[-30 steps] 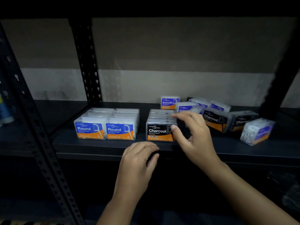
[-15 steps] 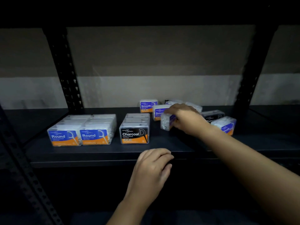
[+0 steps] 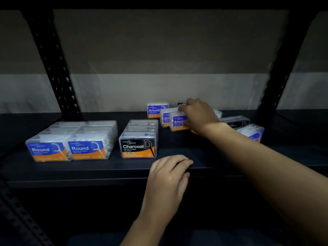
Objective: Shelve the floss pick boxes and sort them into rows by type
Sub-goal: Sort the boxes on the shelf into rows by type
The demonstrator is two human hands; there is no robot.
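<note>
On the dark shelf (image 3: 88, 167), two rows of blue-and-orange Round boxes (image 3: 71, 141) stand at the left. A row of black Charcoal boxes (image 3: 139, 139) stands beside them. Behind and right, three blue Smooth boxes line up: one at the back (image 3: 155, 110), a middle one (image 3: 165, 118), and a front one (image 3: 178, 121) that my right hand (image 3: 198, 116) grips from the right side. My left hand (image 3: 168, 173) rests with curled fingers on the shelf's front edge, holding nothing. A loose Charcoal box (image 3: 236, 122) and a tilted blue box (image 3: 252, 133) lie past my right forearm.
Black perforated uprights rise at the back left (image 3: 53, 63) and back right (image 3: 282, 71) of the shelf. A grey wall lies behind. Bare shelf surface stretches in front of the Smooth boxes and at the far right.
My right hand turned the Smooth box label-forward and set it in line in front of the other two Smooth boxes. The left hand stayed on the shelf edge.
</note>
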